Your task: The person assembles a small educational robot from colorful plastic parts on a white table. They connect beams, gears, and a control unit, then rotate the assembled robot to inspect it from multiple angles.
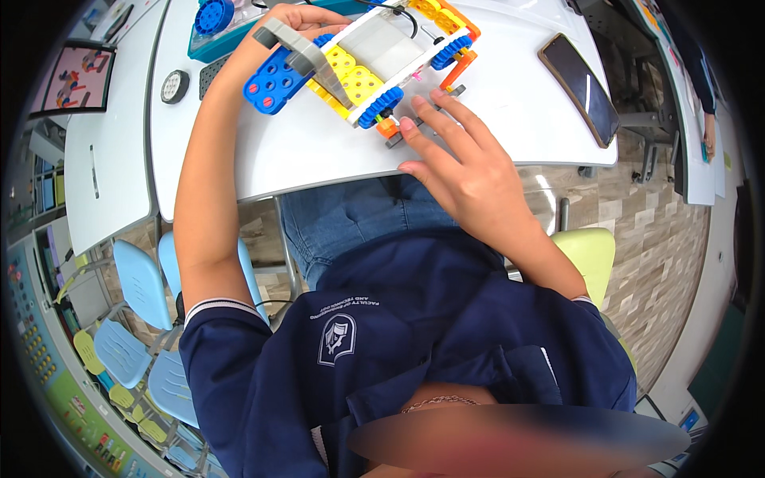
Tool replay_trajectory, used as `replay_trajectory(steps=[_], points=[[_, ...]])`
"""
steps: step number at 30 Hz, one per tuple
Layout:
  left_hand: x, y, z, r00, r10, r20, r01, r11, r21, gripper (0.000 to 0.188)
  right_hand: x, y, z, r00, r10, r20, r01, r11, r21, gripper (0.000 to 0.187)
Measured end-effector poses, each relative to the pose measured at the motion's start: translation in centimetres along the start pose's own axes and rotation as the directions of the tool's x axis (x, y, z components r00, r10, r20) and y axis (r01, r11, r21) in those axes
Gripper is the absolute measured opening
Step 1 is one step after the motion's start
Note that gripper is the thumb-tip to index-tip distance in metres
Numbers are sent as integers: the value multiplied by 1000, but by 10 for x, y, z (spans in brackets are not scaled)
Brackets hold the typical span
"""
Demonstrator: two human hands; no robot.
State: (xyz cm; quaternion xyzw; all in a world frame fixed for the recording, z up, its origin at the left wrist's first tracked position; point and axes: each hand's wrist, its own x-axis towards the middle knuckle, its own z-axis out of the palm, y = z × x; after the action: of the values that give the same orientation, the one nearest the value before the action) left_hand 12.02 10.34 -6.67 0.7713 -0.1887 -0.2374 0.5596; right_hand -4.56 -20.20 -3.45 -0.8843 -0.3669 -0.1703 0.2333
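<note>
Head: toy model (381, 52) slants lengthwise toward upper right; right hand (470, 166) spread against it, left hand's (290, 17) grip unclear.

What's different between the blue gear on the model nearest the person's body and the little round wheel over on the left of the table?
The blue gear is blue, while the loose wheel is dark-rimmed with a pale centre. The blue gear is mounted on the model; the loose wheel lies apart from it on the table. Both are round.
</note>
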Motion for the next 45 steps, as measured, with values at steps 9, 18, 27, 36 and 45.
replay_trajectory(steps=[9,18,27,36,45], points=[[-5,6,2,1000,-20,1,20,1000,-11,36,3,-10,3,1000,13,-27,-13,1000,-7,44],[-6,9,6,999,-48,2,48,998,-44,33,-4,-1,21,951,243,-190,-177,935,308,64],[-10,15,13,996,-77,-39,74,993,-87,34,10,-1,30,898,257,-358,-185,957,223,115],[-14,21,8,997,-17,-74,39,951,306,40,19,16,24,920,353,-172,-277,893,355,109],[-31,66,35,980,-17,-197,113,866,487,61,26,60,-4,977,215,-4,-204,933,298,88]])
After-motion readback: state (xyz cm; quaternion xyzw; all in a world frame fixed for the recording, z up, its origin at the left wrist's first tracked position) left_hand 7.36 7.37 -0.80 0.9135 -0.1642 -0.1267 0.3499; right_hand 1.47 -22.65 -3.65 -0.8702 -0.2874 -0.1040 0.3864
